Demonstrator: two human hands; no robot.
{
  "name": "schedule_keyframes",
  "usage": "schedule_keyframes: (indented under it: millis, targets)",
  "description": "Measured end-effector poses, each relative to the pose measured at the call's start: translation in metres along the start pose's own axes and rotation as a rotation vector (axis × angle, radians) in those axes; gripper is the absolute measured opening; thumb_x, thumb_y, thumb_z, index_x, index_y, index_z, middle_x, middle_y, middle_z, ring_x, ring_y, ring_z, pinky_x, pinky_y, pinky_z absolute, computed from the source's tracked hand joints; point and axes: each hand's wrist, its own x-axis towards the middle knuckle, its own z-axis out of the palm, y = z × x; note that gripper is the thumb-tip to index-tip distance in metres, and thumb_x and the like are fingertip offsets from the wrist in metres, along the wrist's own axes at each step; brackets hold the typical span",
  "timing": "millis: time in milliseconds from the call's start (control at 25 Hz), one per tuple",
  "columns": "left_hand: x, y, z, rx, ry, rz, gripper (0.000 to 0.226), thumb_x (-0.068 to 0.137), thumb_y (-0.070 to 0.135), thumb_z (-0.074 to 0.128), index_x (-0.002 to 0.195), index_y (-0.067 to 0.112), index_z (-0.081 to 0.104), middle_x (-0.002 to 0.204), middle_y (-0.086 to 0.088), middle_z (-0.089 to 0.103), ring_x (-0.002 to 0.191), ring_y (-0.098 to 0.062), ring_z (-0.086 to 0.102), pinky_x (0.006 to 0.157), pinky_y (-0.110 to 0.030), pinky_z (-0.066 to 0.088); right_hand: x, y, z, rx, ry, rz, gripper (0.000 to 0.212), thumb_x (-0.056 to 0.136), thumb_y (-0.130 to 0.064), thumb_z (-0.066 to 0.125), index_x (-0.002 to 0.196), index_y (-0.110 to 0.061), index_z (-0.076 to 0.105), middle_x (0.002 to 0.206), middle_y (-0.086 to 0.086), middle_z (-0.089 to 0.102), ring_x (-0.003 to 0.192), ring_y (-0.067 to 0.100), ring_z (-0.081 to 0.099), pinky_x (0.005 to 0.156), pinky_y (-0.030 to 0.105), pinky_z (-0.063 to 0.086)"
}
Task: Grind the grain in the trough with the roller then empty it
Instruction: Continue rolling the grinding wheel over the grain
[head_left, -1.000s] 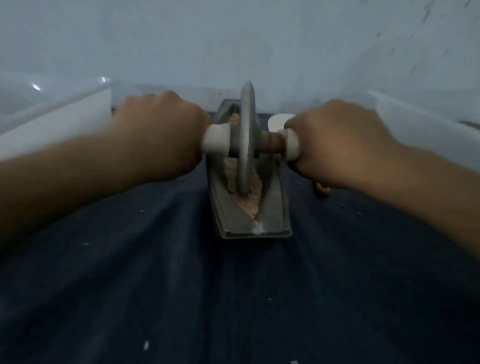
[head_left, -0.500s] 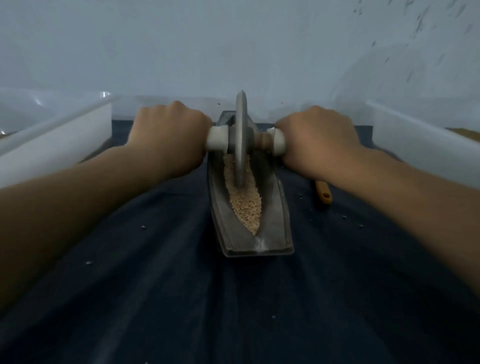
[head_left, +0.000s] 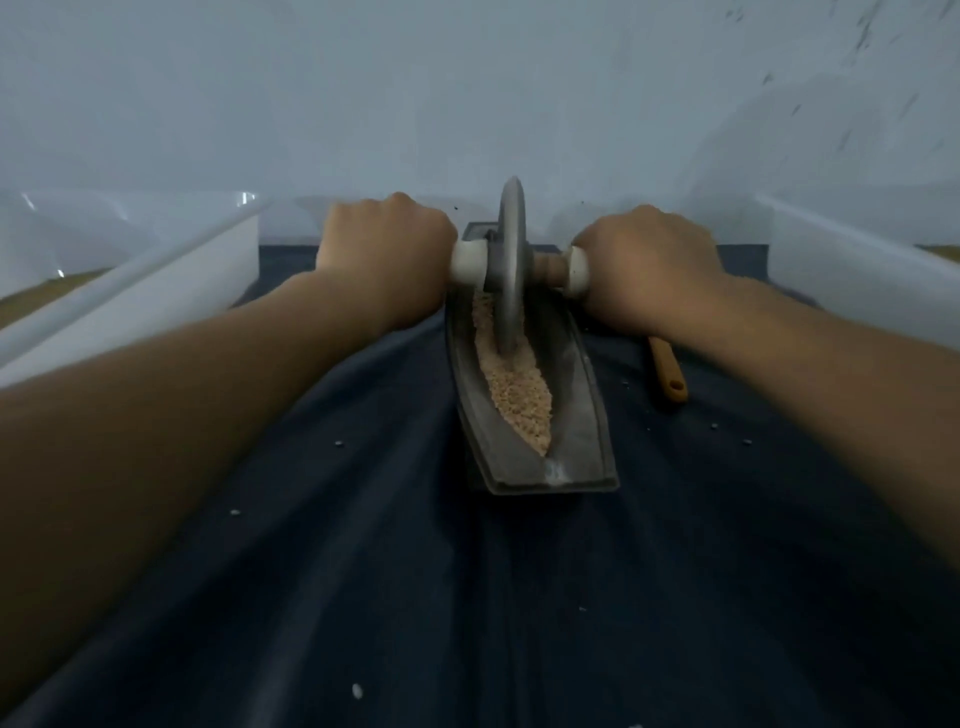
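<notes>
We hold the roller by its axle. Our left hand is curled in a fist round the left handle and our right hand round the right handle, each just outside a white collar. The disc stands upright on edge in the far part of the trough, its lower rim sunk in the grain. Neither hand steadies the trough, which lies lengthwise on the dark cloth. A hard stroke could therefore slide it or rock it sideways. Uneven pressure between the two hands would tilt the disc, so that it climbs a wall and throws grain over the rim. Stray grains already lie on the cloth. An orange tool handle lies just beside the trough under our right wrist and could be knocked on a near stroke. The grain is pale tan and visibly granular. It is heaped along the groove in a bed that narrows to a point short of the near end. We judge the grinding unfinished and the emptying not yet begun.
</notes>
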Motion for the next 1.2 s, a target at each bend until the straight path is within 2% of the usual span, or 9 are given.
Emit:
schedule_keyframes:
  millis: [240,400,560,640,800,920,1000,1120,1200]
  targets:
    - [-0.057,-0.012,-0.008,-0.001,0.206,0.097,0.032,0.063,0.024,0.072,0.061,0.029,0.040,0.053,0.007,0.021,0.042,-0.010,0.008,0.051,-0.015,0.010,-0.062,0.026,-0.004,-0.084,0.329,-0.285,0.017,0.055,-0.044,0.039,0.073,-0.046,0.037,0.037,-0.017,0.023,0.031,0.004,0.024,0.033,0.017,0.028]
    - [-0.011,0.001,0.017,0.000,0.107,-0.045,0.006,0.088,0.023,0.060,0.090,0.019,0.063,0.071,-0.003,0.043,0.059,-0.025,0.042,0.056,-0.032,0.033,-0.003,-0.001,0.007,-0.082,0.172,-0.042,0.012,0.085,-0.034,0.068,0.080,-0.030,0.058,0.076,0.002,0.059,0.066,0.027,0.056,0.056,0.029,0.037]
    - [0.000,0.001,0.012,-0.031,0.014,-0.068,0.016,0.092,0.024,0.057,0.103,0.016,0.066,0.089,-0.011,0.057,0.078,-0.033,0.057,0.063,-0.037,0.037,0.012,-0.005,0.002,-0.038,0.100,-0.012,0.018,0.088,-0.031,0.068,0.077,-0.028,0.055,0.088,0.005,0.061,0.073,0.028,0.052,0.062,0.031,0.040]
    - [-0.027,-0.007,0.009,-0.038,0.110,0.003,0.006,0.087,0.026,0.061,0.088,0.020,0.063,0.071,-0.003,0.045,0.058,-0.025,0.046,0.055,-0.033,0.033,-0.020,0.007,-0.002,-0.078,0.205,-0.120,0.015,0.082,-0.036,0.066,0.076,-0.029,0.054,0.070,-0.003,0.054,0.059,0.022,0.047,0.052,0.027,0.035]
    - [-0.062,-0.016,-0.012,-0.024,0.273,0.127,0.036,0.060,0.025,0.073,0.062,0.029,0.038,0.056,0.008,0.012,0.045,-0.009,0.002,0.053,-0.015,0.009,-0.069,0.027,-0.006,-0.034,0.207,-0.241,0.019,0.061,-0.049,0.033,0.077,-0.045,0.043,0.044,-0.015,0.039,0.039,0.015,0.042,0.041,0.032,0.045]
    - [-0.034,-0.007,0.008,0.041,0.157,0.052,0.009,0.077,0.024,0.066,0.076,0.026,0.058,0.060,0.002,0.032,0.045,-0.018,0.028,0.050,-0.025,0.023,-0.040,0.012,0.002,-0.116,0.263,-0.116,0.015,0.072,-0.040,0.063,0.074,-0.037,0.049,0.051,-0.012,0.042,0.044,0.017,0.041,0.045,0.024,0.036]
    - [0.001,-0.002,0.018,0.002,0.093,-0.037,0.011,0.087,0.021,0.059,0.095,0.020,0.066,0.078,-0.008,0.054,0.066,-0.031,0.055,0.060,-0.034,0.034,0.000,-0.003,0.007,-0.057,0.160,0.001,0.008,0.084,-0.030,0.069,0.086,-0.029,0.062,0.077,0.001,0.058,0.068,0.028,0.054,0.057,0.030,0.036]
    - [0.018,0.000,0.016,-0.008,0.020,-0.081,0.016,0.090,0.020,0.058,0.102,0.017,0.067,0.092,-0.011,0.061,0.082,-0.035,0.061,0.064,-0.035,0.037,0.027,-0.010,0.006,-0.010,0.065,0.071,0.009,0.089,-0.023,0.066,0.098,-0.021,0.067,0.097,0.008,0.064,0.079,0.028,0.053,0.064,0.032,0.038]
    - [-0.003,-0.005,0.013,-0.006,0.059,-0.026,0.009,0.088,0.023,0.060,0.095,0.021,0.065,0.076,-0.005,0.053,0.066,-0.030,0.054,0.059,-0.034,0.035,0.002,0.004,0.004,-0.037,0.087,-0.022,0.005,0.085,-0.031,0.067,0.087,-0.029,0.063,0.086,0.003,0.064,0.069,0.023,0.053,0.057,0.029,0.037]
